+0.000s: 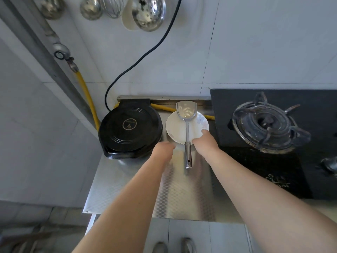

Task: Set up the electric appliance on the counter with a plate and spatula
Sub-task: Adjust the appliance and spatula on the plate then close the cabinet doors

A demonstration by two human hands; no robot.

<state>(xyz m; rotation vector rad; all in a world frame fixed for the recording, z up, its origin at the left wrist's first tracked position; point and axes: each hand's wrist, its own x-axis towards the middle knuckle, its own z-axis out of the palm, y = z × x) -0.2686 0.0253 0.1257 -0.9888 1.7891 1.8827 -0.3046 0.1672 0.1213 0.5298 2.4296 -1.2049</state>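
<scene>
- The electric appliance [130, 127] sits lid-shut at the counter's [113, 187] left, its cord running up the wall.
- The left hand [162, 150] hovers just beside the plate's near-left rim; whether its fingers are curled or loose cannot be told.
- The plate [176, 127] rests between appliance and stove [273, 125], spatula [187, 125] laid across it — handle overhanging toward the person.
- The right hand [205, 141] pinches the plate's near-right rim, thumb on top.
- Recommended: keep the plate level while seating it, so the spatula stays put.

Single head cam, wide-angle, looks fwd + steeply down at surface [182, 189] from above, close range; wall tiles up top, floor at bottom edge.
</scene>
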